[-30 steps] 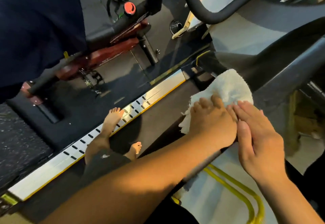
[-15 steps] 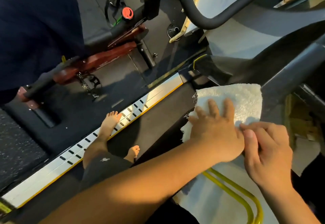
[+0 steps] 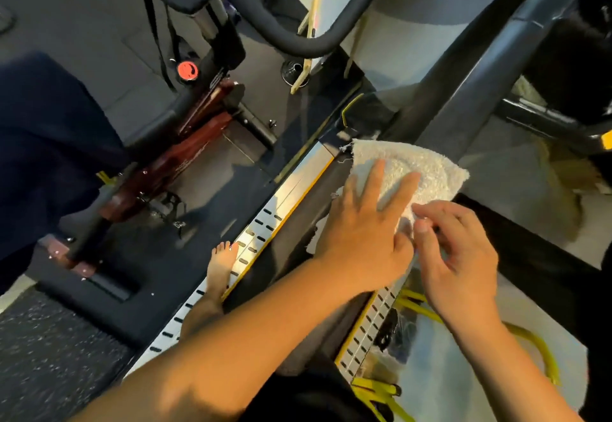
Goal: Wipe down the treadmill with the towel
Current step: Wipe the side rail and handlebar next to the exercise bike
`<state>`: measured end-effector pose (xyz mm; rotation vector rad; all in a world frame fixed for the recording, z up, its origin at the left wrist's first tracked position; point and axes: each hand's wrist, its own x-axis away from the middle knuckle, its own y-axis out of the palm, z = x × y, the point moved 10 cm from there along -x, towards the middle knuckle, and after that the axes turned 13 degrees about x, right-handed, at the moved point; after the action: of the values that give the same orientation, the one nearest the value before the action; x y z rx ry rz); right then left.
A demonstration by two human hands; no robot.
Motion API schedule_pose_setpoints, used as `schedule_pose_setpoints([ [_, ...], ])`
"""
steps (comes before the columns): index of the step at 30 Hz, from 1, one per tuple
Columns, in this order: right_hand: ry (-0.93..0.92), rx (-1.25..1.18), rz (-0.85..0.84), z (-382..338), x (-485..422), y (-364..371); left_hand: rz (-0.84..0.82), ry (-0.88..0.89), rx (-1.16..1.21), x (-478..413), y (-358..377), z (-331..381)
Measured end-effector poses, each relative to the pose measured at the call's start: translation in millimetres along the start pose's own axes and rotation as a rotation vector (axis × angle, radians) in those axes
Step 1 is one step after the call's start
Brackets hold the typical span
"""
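At the front end of the treadmill [image 3: 251,242], beside the foot of its dark upright [image 3: 463,90], we press the white towel [image 3: 427,169] flat under the left hand [image 3: 364,232]; its fingers, bunched a second ago, now lie spread. Our right hand [image 3: 460,256], laid flat then, now pinches the towel's near edge with curled fingers.

"What's under the towel [image 3: 410,166]?"

"Can't see. The left hand [image 3: 364,232] covers its near half, and it hides the part of the treadmill [image 3: 298,186] beneath."

"Does the right hand [image 3: 460,256] pinch its edge?"

"Too blurred to tell. The dark upright bar [image 3: 480,67] runs off the top edge."
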<state>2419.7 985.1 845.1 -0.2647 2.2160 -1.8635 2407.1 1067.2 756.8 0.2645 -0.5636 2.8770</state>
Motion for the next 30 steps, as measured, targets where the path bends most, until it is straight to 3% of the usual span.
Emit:
schedule_pose_setpoints([
  [5, 0.17, -0.109, 0.048, 20, -27, 0, -0.033, 0.059, 0.083, -31, -5, 8],
  [13, 0.294, -0.386, -0.022, 29, 1, 20, -0.017, 0.135, -0.033, 11, -1, 2],
  [18, 0.656, -0.666, -0.06, 56, -11, 41, -0.082, 0.233, -0.182, -15, -1, 31],
  [20, 0.823, -0.812, -0.152, 59, 8, 61, -0.073, 0.324, -0.254, -5, 5, 41],
  [23, 0.903, -0.903, -0.314, 49, 45, 88, -0.061, 0.412, -0.38, 22, 17, 39],
  [30, 0.833, -1.038, -0.054, 67, 3, 73, 0.042, 0.433, -0.304, -2, 3, 35],
])
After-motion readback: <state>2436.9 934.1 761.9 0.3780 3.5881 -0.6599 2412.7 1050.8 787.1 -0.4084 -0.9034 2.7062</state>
